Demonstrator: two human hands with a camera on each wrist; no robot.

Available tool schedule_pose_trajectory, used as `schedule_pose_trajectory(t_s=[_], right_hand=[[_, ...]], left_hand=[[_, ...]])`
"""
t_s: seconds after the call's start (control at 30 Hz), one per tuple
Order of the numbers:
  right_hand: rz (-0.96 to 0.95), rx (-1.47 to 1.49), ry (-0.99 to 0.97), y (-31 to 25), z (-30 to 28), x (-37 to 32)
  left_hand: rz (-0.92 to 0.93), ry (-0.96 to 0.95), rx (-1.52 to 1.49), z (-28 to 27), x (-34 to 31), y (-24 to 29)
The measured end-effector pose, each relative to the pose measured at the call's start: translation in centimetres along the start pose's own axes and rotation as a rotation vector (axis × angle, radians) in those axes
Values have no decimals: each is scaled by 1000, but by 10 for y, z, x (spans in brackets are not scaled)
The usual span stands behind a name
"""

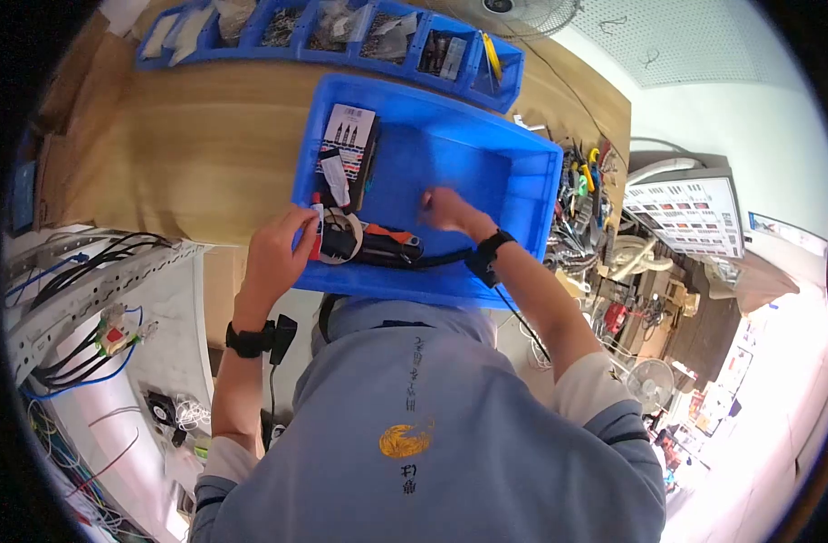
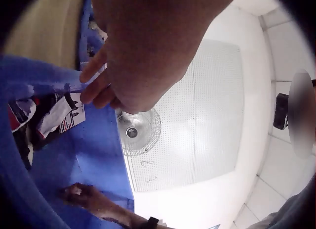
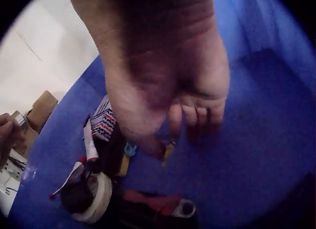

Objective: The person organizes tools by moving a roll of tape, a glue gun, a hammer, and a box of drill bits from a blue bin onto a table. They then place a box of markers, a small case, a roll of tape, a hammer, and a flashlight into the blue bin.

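Note:
My right hand [image 1: 450, 211] is low inside a blue bin [image 1: 531, 199]. Between thumb and fingers it pinches a small yellowish piece [image 3: 169, 154], whose kind I cannot tell. My left hand [image 1: 281, 249] hovers by the bin's left wall, fingers loosely bent and holding nothing. Along that side of the bin lie a box with pens printed on it [image 1: 349, 127], a white packet [image 1: 335, 177] and a pale tape roll [image 1: 355, 237]. Beside the roll lies an orange-and-black tool [image 1: 394, 237]. A small light-blue item [image 3: 130, 149] lies near the box.
A row of small blue parts bins [image 1: 296, 32] lines the table's back edge. Several hand tools [image 1: 581, 181] crowd the table right of the big bin. A fan [image 1: 513, 11] stands behind. A metal rack with black cables [image 1: 97, 271] is at the left.

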State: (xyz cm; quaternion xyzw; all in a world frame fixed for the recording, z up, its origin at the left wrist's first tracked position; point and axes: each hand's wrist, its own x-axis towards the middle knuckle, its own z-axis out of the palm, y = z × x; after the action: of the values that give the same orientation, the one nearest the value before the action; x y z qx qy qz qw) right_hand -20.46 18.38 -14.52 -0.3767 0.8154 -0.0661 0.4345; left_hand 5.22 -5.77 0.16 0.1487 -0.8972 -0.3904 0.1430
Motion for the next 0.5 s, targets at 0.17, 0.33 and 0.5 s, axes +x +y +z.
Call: schedule_pose_trajectory(t_s=[0.17, 0.33, 0.5], right_hand=[[-48, 18, -96, -38, 31, -23], [59, -161, -98, -52, 39, -12], [126, -173, -323, -75, 29, -10]], left_hand=[[99, -20, -55, 4, 14, 4], [129, -50, -29, 5, 16, 0], [122, -57, -40, -1, 13, -2]])
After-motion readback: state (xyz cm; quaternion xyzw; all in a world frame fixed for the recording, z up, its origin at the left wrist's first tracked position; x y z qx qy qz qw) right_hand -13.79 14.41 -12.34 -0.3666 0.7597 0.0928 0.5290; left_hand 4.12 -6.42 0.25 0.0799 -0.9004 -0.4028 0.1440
